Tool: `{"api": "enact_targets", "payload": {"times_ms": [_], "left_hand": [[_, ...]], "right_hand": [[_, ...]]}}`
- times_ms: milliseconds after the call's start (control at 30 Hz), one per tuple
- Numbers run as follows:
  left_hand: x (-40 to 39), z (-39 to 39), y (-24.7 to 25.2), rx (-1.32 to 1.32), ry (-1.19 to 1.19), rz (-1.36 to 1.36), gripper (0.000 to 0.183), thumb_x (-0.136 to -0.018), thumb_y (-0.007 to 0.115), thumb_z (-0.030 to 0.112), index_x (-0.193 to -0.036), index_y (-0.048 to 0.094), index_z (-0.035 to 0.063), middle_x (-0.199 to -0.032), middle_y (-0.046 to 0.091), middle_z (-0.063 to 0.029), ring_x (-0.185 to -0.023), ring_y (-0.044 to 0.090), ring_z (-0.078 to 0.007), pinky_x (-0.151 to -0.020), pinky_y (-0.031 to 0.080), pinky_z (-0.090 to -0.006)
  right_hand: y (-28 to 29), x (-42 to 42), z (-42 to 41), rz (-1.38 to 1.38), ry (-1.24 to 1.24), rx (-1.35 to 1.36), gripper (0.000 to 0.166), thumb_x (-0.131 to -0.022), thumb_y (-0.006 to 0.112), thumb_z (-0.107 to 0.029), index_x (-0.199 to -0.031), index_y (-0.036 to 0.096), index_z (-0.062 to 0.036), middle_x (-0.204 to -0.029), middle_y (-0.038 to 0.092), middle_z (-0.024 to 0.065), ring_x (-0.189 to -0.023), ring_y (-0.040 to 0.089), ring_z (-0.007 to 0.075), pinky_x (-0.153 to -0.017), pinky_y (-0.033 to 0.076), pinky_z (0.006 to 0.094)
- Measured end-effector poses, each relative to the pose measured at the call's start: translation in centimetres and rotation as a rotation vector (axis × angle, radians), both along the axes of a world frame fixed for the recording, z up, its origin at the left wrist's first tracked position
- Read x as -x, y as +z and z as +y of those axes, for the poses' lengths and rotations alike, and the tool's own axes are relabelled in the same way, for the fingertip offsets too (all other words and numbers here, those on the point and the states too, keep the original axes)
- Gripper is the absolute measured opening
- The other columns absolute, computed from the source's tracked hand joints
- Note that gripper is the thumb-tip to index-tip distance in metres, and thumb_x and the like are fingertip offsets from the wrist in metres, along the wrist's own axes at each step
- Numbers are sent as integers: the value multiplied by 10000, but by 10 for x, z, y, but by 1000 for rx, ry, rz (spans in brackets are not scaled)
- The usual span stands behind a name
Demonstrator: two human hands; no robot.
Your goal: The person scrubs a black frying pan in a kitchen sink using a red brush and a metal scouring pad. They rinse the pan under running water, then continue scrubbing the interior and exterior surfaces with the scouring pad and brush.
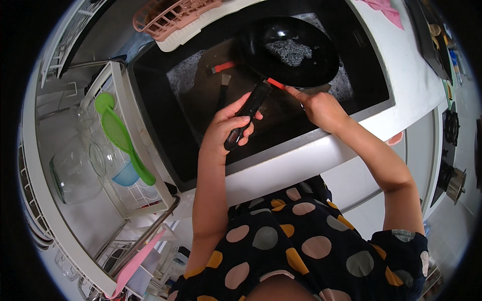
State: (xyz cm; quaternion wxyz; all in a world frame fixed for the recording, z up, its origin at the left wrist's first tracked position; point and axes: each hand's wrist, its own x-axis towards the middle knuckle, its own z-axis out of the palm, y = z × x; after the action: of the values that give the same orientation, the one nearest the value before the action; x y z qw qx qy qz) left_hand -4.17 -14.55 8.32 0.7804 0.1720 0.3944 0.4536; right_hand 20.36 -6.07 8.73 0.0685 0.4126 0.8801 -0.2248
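My left hand (231, 122) is wrapped around the black handle (250, 109) of a dark frying pan (320, 56), which is tilted inside a black sink (158, 124). A grey, bubbly patch that looks like suds (290, 52) lies in the pan. My right hand (324, 109), index finger stretched forward, pinches a small red tool (276, 83) at the joint of handle and pan; its tip is partly hidden. Left of the pan in the sink are another red piece with a grey tip (224, 67) and a black one with a pale tip (224, 88).
A pink slotted caddy (180, 19) stands behind the sink. To the left, a white rack (113, 86) holds a green rice paddle-like utensil (122, 135), a glass jar (75, 169) and a blue cup (127, 175). A pink cloth (386, 11) rests on the right counter (406, 64).
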Motion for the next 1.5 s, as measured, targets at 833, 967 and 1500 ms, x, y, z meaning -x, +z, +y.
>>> {"api": "enact_targets", "payload": {"times_ms": [833,967,1500], "left_hand": [[0,-2,-3,12,0,31,676,-782,544,7,-1402,279,-39,-1015,561,-215,-542,500,-111,-397,406,-191],[-1,-3,-5,13,-15,36,678,-790,536,-3,-1410,263,-34,-1017,562,-211,-557,505,-106,-400,415,-191],[-2,3,4,7,-25,22,640,-806,492,-27,-1414,299,16,-995,586,-192,-586,513,-119,-428,414,-222]], "right_hand": [[-3,25,1,-2,98,-78,620,-769,494,-14,-1376,395,-91,-732,644,156,-646,641,305,-598,520,384],[-2,34,8,-21,83,-112,606,-766,489,-16,-1364,409,-74,-724,643,159,-648,639,316,-607,521,389],[-4,-34,-23,175,-169,-56,510,-863,517,-56,-1355,451,-174,-655,605,180,-568,608,299,-566,506,390]]}}
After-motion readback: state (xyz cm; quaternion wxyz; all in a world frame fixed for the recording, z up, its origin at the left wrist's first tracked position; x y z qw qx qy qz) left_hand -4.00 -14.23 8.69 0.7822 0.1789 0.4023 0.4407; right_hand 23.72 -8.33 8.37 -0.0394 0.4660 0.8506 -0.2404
